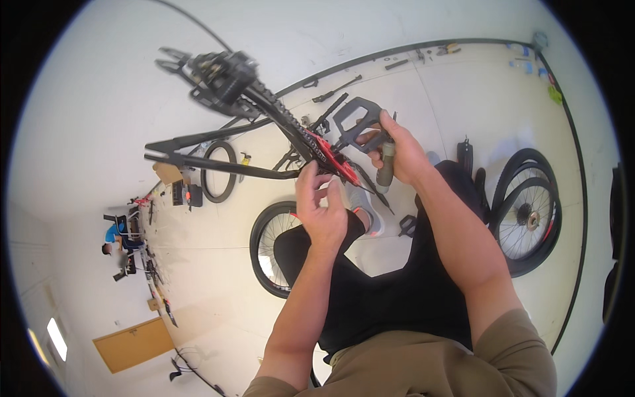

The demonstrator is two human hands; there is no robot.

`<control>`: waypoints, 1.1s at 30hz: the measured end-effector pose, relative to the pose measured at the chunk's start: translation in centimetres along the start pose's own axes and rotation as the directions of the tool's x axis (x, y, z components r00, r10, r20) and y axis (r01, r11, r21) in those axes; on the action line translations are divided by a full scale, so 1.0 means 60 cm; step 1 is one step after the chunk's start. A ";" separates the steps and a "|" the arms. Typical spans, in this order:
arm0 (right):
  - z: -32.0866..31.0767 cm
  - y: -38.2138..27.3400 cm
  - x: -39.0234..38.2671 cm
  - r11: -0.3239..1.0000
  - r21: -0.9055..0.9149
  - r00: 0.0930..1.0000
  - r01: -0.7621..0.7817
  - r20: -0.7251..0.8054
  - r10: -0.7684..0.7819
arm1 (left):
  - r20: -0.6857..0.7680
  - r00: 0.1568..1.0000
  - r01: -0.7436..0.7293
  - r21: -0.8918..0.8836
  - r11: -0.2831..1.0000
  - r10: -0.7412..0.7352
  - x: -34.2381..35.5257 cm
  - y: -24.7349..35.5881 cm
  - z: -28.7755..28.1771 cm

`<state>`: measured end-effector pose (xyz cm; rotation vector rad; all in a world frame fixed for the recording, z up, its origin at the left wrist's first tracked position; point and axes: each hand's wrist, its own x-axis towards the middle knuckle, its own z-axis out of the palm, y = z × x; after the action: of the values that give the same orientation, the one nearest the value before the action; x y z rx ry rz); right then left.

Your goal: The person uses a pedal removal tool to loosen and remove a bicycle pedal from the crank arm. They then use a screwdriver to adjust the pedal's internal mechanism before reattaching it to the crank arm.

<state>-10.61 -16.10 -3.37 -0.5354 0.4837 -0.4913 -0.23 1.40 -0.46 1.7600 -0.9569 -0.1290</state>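
Observation:
A black bicycle frame with red parts is in front of me, its chain running toward a dark rear derailleur. My right hand is closed around the edge of a black flat pedal beside the crank area. An olive cylindrical handle also sits against that hand; its exact kind is unclear. By the lower frame tube is my left hand, fingers apart and slightly bent, with nothing visible in them. Its fingertips reach the frame's edge; whether they touch is hard to tell.
Two stacked wheels lie on the right. Another wheel is by my left knee, a loose tyre farther left. A second pedal rests on the floor. Tools lie along the far wall. A person sits far left.

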 end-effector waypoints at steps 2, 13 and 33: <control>-0.007 0.000 -0.003 1.000 0.019 0.999 -0.021 -0.033 0.021 | -0.107 0.991 -0.070 0.055 0.996 0.075 0.003 0.015 -0.031; -0.036 0.021 -0.014 0.994 0.072 0.996 -0.076 -0.031 0.078 | -0.264 0.960 -0.072 0.106 0.992 0.098 0.290 0.155 -0.217; -0.020 0.018 -0.025 0.987 -0.059 0.988 -0.152 -0.002 0.153 | -0.463 0.877 -0.131 0.028 0.991 0.129 0.380 0.046 -0.238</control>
<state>-12.11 -14.87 -4.45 -0.5505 0.5333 -0.3306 20.90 -3.02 15.81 1.6113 -0.7140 0.3661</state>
